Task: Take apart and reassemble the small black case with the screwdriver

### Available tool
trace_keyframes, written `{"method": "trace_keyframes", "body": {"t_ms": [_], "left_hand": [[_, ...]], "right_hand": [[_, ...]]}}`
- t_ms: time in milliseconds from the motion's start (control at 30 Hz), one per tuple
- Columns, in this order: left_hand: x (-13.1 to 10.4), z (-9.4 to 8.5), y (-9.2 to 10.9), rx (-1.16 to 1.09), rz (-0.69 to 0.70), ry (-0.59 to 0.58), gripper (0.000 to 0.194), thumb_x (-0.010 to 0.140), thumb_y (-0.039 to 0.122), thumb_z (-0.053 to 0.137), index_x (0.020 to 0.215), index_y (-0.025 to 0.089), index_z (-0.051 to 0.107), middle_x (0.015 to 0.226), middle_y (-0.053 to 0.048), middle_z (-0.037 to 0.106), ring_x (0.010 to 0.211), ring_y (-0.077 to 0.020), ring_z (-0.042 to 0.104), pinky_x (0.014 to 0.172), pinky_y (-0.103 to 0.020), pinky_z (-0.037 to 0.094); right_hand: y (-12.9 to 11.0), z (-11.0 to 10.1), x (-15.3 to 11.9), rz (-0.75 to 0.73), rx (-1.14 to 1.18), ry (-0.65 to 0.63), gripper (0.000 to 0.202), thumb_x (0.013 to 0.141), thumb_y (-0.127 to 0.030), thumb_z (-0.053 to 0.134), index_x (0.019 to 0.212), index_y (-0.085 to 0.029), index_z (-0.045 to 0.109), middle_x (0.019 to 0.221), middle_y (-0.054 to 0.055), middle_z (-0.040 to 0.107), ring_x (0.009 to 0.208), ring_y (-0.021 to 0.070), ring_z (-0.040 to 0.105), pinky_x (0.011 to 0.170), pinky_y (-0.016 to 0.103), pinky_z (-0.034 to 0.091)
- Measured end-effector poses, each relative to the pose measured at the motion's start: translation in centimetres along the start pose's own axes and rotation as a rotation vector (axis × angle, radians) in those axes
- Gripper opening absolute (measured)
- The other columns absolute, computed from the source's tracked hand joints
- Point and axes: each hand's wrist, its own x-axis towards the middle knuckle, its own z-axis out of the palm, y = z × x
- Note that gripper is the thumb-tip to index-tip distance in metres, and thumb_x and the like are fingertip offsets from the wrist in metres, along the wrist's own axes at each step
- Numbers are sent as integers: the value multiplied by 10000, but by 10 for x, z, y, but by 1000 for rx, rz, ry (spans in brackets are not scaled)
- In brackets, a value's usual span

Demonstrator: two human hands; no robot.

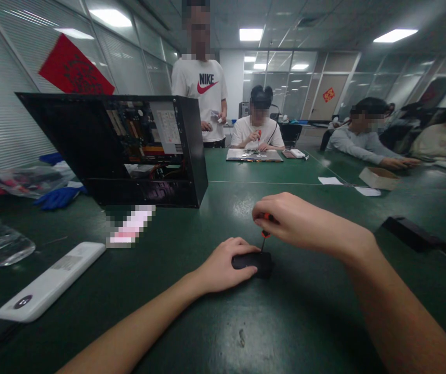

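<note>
A small black oblong casing [262, 265] rests on the green table; its exact kind is not clear. My left hand [231, 265] grips it from the left, with the thumb along the near side and the fingers over the far side. Above it, my right hand [281, 218] is closed around the red and black handle of a screwdriver [265, 235]. The screwdriver points down, nearly upright, and its thin shaft meets the top of the casing near the far edge. Most of the handle is hidden by my right fingers.
An open black computer case [203, 156] stands at the back left. A white oblong device [57, 278], a clear bottle [4, 244] and blue gloves [59, 197] lie left. A black adapter-like block [410, 232] and small box [379, 179] are right. Several people are across the table.
</note>
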Motion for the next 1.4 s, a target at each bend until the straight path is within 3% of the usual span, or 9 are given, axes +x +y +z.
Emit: {"method": "trace_keyframes", "body": {"t_ms": [133, 333, 433, 600, 767, 867, 1000, 1200, 1400], "left_hand": [[0, 0, 1, 12, -9, -3, 392, 875, 298, 772, 1264, 253, 748, 1188, -65, 716, 1130, -273, 655, 1052, -425, 485], [0, 0, 1, -5, -4, 0, 401, 878, 297, 774, 1276, 266, 741, 1186, -56, 712, 1136, -265, 651, 1059, -416, 481], [0, -1, 2, -2, -5, -9, 391, 888, 303, 765, 1278, 270, 741, 1185, -57, 707, 1141, -267, 652, 1063, -416, 480], [0, -1, 1, 0, 4, -4, 392, 884, 299, 766, 1274, 274, 739, 1199, -55, 710, 1151, -266, 650, 1079, -418, 475], [0, 0, -1, -2, 13, -2, 392, 894, 318, 760, 1284, 284, 733, 1199, -58, 710, 1145, -271, 647, 1077, -431, 476], [0, -1, 0, 2, 14, -9, 386, 896, 317, 759, 1279, 271, 737, 1194, -62, 706, 1138, -266, 651, 1068, -419, 478], [1, -1, 1, 7, 13, -4, 383, 892, 309, 760, 1270, 257, 741, 1183, -64, 707, 1134, -267, 651, 1057, -415, 482], [0, 1, -2, 6, 20, 3, 395, 897, 325, 761, 1287, 277, 728, 1208, -60, 702, 1155, -270, 645, 1080, -425, 472], [-1, 0, 0, 20, 22, -6, 382, 911, 328, 751, 1287, 265, 724, 1220, -64, 694, 1161, -268, 641, 1075, -412, 473]], "right_hand": [[-2, -2, -5, -61, 41, -23, 272, 860, -92, 598, 1099, -170, 704, 1112, 68, 691, 976, 188, 625, 814, 281, 448], [0, -1, -4, 42, -16, 6, 183, 985, -300, 596, 1041, -175, 717, 994, 72, 721, 890, 201, 641, 770, 306, 438], [1, -2, -2, 27, -8, -19, 157, 983, -204, 561, 964, -177, 714, 925, 55, 720, 831, 175, 633, 742, 292, 426], [-3, -9, -10, -50, 16, -97, 187, 880, -114, 628, 1024, -198, 712, 1077, 56, 699, 949, 189, 631, 802, 284, 449], [-1, -4, -6, 85, -25, -32, 230, 976, -391, 636, 1065, -190, 703, 1011, 72, 717, 899, 219, 643, 746, 316, 443], [-1, -4, -4, 69, -16, -32, 147, 993, -256, 577, 1028, -186, 701, 980, 61, 714, 880, 195, 639, 752, 305, 437], [-4, -10, -8, -53, 23, -89, 185, 883, -116, 638, 1040, -195, 698, 1091, 51, 692, 978, 187, 632, 813, 277, 451], [-1, -2, -5, 27, -38, -3, 220, 974, -369, 643, 1069, -182, 708, 1017, 75, 718, 900, 215, 650, 751, 310, 452], [0, -3, -3, -72, 13, -24, 192, 911, -122, 611, 1066, -186, 704, 1109, 65, 691, 971, 191, 629, 816, 288, 452]]}}
